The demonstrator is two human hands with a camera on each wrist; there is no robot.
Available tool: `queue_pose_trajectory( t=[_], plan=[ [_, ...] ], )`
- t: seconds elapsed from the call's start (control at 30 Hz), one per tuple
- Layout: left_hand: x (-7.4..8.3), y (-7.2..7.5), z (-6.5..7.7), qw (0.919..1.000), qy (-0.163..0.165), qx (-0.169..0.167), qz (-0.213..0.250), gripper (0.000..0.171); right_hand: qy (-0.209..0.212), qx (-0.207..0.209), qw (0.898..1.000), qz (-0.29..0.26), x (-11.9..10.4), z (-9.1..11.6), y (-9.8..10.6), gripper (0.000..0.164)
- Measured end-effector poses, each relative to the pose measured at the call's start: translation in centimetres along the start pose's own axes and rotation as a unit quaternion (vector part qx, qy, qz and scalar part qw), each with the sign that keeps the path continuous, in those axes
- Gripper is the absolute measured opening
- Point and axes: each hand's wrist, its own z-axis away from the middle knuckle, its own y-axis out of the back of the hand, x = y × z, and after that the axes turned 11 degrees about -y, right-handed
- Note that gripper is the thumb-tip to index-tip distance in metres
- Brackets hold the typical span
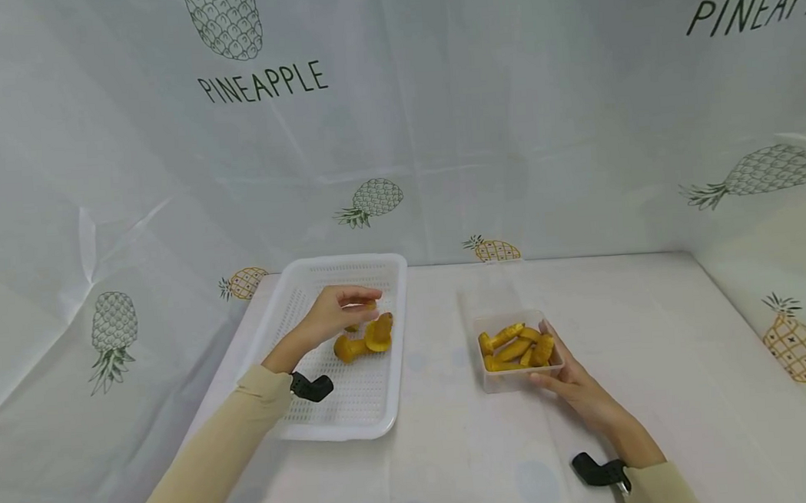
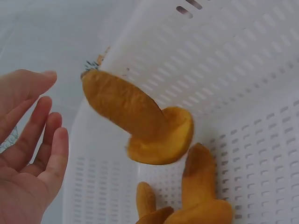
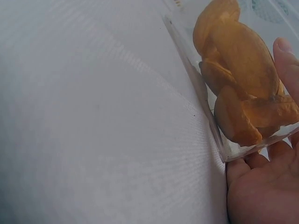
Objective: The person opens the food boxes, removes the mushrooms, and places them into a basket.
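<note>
My left hand (image 1: 337, 313) hovers over a white perforated plastic basket (image 1: 403, 321). Its fingers (image 2: 57, 156) are parted and relaxed in the left wrist view, beside a yellow-brown mushroom (image 2: 126, 105). A gap shows between that mushroom, which is tilted stem-up by the basket wall, and the fingertips. Other mushrooms (image 1: 350, 348) lie lower in the basket. On the right, my right hand (image 1: 585, 394) holds a small clear plastic box (image 1: 511, 383) by its right side, thumb at the near corner. Several mushrooms (image 3: 243, 58) fill the box.
The box's clear lid (image 1: 491, 288) stands open behind it. Both containers stand on a white-covered table (image 1: 651, 344). A pineapple-print sheet (image 1: 506, 122) hangs behind the table and at its sides. Black camera mounts (image 1: 312, 388) are on both wrists.
</note>
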Motion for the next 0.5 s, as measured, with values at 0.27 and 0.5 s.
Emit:
queue_pose_trajectory(
  t=[0.27, 0.5],
  plan=[
    [0.3, -1.0, -1.4, 0.9998, -0.019, 0.000, 0.008, 0.039, -0.001, 0.002, 1.000, 0.002, 0.0, 0.1, 0.1, 0.094],
    [1.0, -2.8, -3.1, 0.9978, -0.055, -0.021, 0.030, 0.039, 0.002, 0.004, 1.000, -0.001, -0.1, 0.1, 0.0, 0.094]
  ],
)
